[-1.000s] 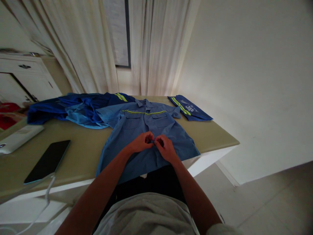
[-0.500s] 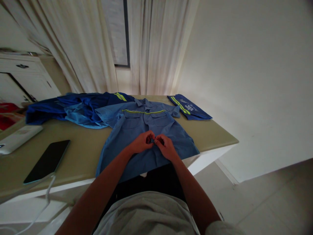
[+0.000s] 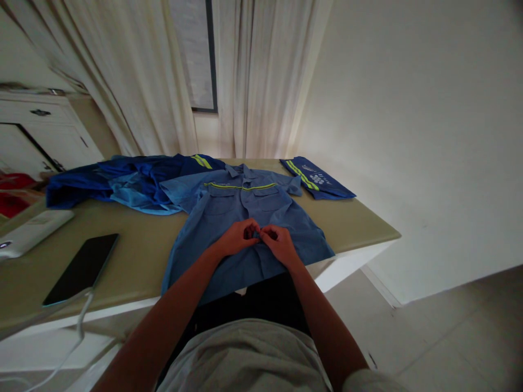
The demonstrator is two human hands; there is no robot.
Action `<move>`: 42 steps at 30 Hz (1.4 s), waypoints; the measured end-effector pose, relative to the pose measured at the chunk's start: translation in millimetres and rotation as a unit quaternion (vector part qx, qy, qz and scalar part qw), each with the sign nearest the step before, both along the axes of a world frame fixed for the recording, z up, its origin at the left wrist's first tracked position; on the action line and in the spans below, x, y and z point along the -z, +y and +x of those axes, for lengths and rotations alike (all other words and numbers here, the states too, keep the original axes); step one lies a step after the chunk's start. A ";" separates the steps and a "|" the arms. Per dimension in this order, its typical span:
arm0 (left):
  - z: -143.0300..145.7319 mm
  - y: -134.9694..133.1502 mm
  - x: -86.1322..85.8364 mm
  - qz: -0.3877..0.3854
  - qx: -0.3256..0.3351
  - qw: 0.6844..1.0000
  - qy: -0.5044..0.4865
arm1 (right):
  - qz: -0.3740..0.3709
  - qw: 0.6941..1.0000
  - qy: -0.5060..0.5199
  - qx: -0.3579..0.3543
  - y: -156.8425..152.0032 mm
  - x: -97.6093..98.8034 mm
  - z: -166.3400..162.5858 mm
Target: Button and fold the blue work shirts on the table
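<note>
A blue-grey short-sleeved work shirt lies front up on the table, collar toward the window, with a yellow stripe across its chest. Over the lower front opening, my left hand pinches the shirt's edge between thumb and fingers. My right hand meets it fingertip to fingertip, pinching the same front edge. A bit of bunched cloth shows between the fingertips; any button there is too small to make out. The shirt's hem hangs slightly over the table's near edge.
A heap of blue clothes lies to the left, and a folded dark blue garment at the right back. On the table's left are a black phone, a white cable and a white device.
Both hands stay at the shirt's front edge, with only slight finger movement. The whole view has shifted a little; the shirt lies as before.
</note>
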State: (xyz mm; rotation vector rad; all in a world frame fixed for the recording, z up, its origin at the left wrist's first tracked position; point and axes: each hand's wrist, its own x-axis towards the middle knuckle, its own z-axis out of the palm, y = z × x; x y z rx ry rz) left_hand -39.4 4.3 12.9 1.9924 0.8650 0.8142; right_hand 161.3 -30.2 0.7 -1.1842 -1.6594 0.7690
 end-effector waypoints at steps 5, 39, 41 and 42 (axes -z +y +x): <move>0.5 -3.2 -1.1 0.043 -0.027 0.998 0.020 | 0.010 1.000 -0.006 0.000 0.2 -0.6 -0.3; -5.9 -10.2 -7.7 0.113 -0.109 0.964 0.215 | 0.017 0.984 -0.178 -0.004 106.5 3.1 -3.4; -5.8 11.2 -11.6 0.119 -0.135 0.953 0.242 | -0.009 0.992 -0.119 -0.037 109.8 4.8 4.0; -3.9 21.8 -12.7 0.122 -0.142 0.949 0.253 | -0.021 0.994 -0.094 -0.047 111.0 5.3 5.9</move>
